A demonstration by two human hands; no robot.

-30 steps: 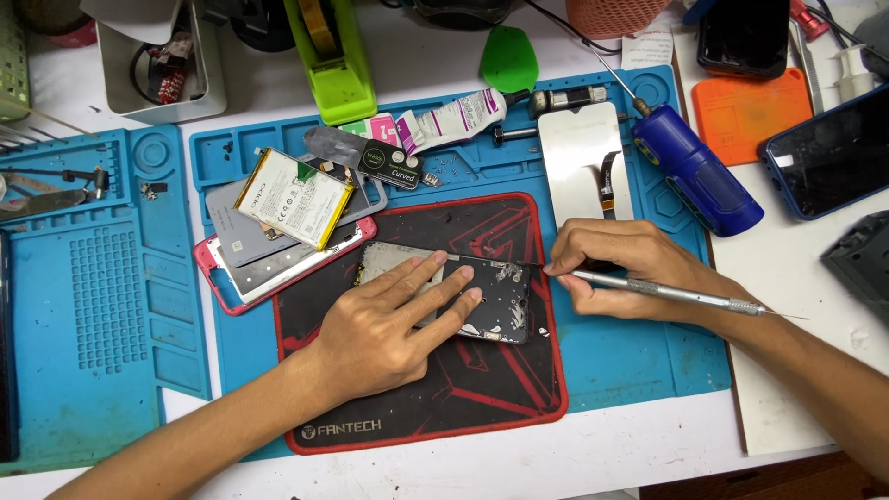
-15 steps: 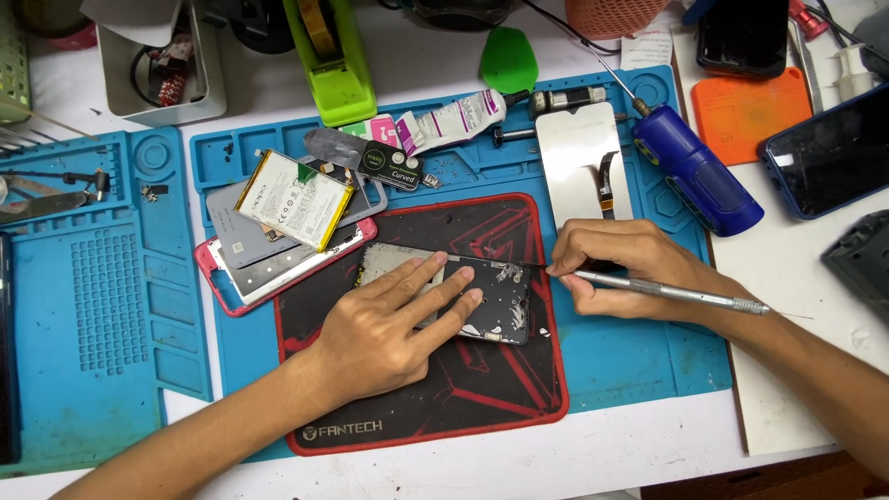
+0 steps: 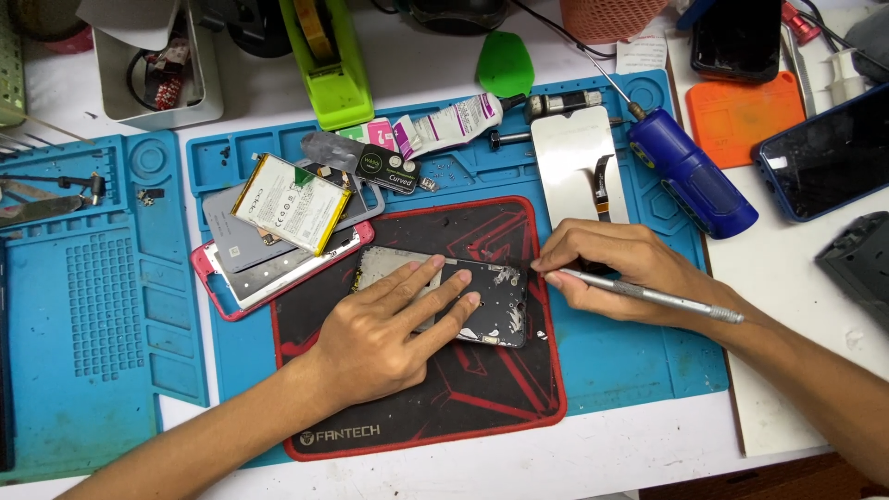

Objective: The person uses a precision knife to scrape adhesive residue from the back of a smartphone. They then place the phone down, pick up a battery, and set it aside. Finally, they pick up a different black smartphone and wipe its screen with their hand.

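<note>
The left hand (image 3: 384, 333) lies flat, fingers spread, pressing the opened phone frame (image 3: 449, 294) onto the black mat (image 3: 463, 389), while the right hand (image 3: 620, 270), its grip pinching a thin metal tool (image 3: 648, 294), touches the frame's right edge.

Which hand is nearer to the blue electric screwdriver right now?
Right. The right hand sits just below-left of the blue electric screwdriver, holding a thin metal tool. The left hand lies farther left, flat on the opened phone frame.
</note>
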